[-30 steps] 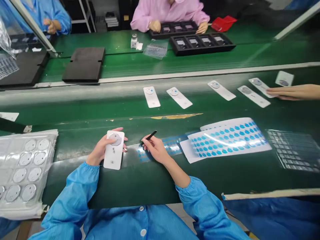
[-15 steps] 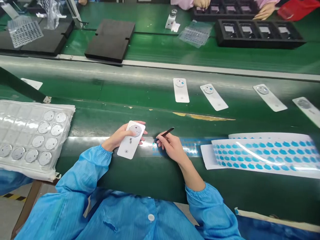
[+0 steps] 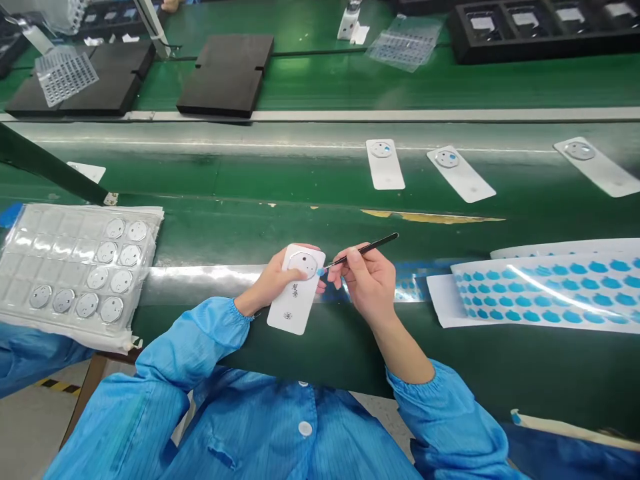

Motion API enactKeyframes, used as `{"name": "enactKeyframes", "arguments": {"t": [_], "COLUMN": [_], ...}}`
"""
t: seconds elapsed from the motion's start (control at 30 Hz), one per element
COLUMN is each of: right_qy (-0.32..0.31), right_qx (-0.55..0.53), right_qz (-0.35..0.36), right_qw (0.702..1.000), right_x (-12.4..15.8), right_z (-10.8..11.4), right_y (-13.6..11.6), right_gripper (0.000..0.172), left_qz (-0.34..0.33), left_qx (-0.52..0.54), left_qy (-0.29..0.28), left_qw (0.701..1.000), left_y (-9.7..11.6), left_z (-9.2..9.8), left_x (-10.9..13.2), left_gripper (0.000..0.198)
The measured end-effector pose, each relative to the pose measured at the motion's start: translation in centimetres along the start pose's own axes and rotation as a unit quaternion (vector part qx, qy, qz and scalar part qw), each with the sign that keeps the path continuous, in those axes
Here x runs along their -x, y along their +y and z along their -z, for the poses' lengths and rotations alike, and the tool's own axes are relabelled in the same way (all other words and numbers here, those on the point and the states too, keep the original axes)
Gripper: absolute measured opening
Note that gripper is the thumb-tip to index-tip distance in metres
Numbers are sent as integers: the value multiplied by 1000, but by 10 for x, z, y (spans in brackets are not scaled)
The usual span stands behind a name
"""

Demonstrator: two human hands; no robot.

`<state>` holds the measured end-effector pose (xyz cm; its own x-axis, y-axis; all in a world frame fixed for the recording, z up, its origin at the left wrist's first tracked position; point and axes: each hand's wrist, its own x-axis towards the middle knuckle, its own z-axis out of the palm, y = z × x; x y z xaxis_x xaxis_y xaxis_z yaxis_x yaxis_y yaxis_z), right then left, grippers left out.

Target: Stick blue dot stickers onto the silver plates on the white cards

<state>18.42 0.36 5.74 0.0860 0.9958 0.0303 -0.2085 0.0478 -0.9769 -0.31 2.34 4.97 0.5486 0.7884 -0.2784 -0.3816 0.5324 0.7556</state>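
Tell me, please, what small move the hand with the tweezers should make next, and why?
Probably lower the tweezers a touch, pressing the small blue dot at their tip onto the round disc. The right hand has the dot at the disc's edge, and the left hand holds the white card tilted towards it.

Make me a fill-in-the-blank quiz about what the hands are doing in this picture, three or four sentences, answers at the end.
1. The left hand holds a white ____ with a round disc near its top.
2. The right hand holds black tweezers whose tip carries a small ____ sticker to the disc.
3. The sheet of blue stickers lies to the person's ____.
4. The clear tray of round discs lies to the person's ____.

Missing words: card; blue; right; left
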Motion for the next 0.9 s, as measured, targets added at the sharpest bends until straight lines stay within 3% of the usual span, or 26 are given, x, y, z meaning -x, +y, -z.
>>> {"name": "enactKeyframes", "arguments": {"t": [0.37, 0.6, 0.9], "right_qy": [12, 25, 24], "right_qx": [39, 42, 57], "right_qz": [-10, -2, 13], "right_qw": [999, 999, 998], "right_x": [15, 16, 16], "right_z": [-8, -8, -6], "right_y": [-9, -12, -11], "right_gripper": [31, 29, 29], "left_qz": [-43, -43, -33], "left_qx": [-51, -103, -94], "left_qy": [-4, 11, -4], "left_qw": [998, 994, 995], "left_y": [-11, -13, -9], "left_z": [-10, -7, -10], "left_x": [8, 7, 8], "left_gripper": [42, 43, 44]}}
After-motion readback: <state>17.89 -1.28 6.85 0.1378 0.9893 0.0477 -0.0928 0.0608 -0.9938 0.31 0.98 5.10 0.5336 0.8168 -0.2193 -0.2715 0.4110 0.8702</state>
